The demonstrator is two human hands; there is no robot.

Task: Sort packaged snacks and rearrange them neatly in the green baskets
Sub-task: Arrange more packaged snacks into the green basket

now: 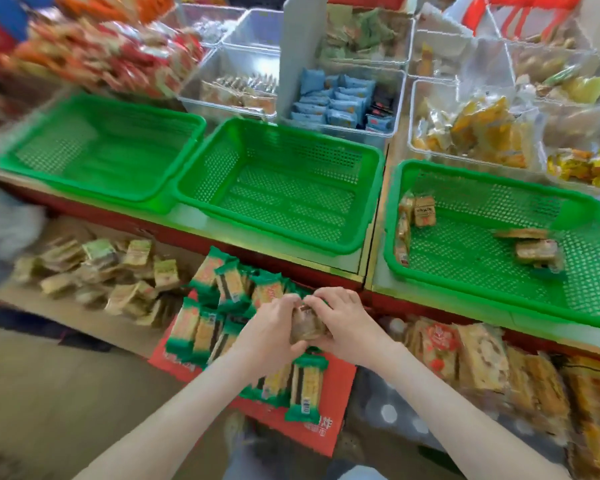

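the left hand (274, 332) and the right hand (349, 325) met below the front edge of the surface (192, 215), the fingers of both curled round a brownish packet (305, 329) pinched between them. they held it just above a heap of green-wrapped packets (219, 306) that lay on a red carton (329, 407), lower than the surface. three baskets sat in a row along the front edge. the left green basket (101, 150) and the middle green basket (284, 199) showed their mesh floors and seemed to touch rim to rim. the right green basket (465, 258), set apart from the middle one toward the front right corner, held a few brown packets (422, 211), some standing against its left wall and others lying flat near its middle. behind the baskets, toward the back edge, stood clear bins (253, 32), one of them filled with blue packets (333, 98). below the front edge to the left, tan packets (101, 271) lay scattered on a cardboard sheet (84, 327); to the right, orange packets (465, 358) were stacked side by side. the far left of the view was blurred.
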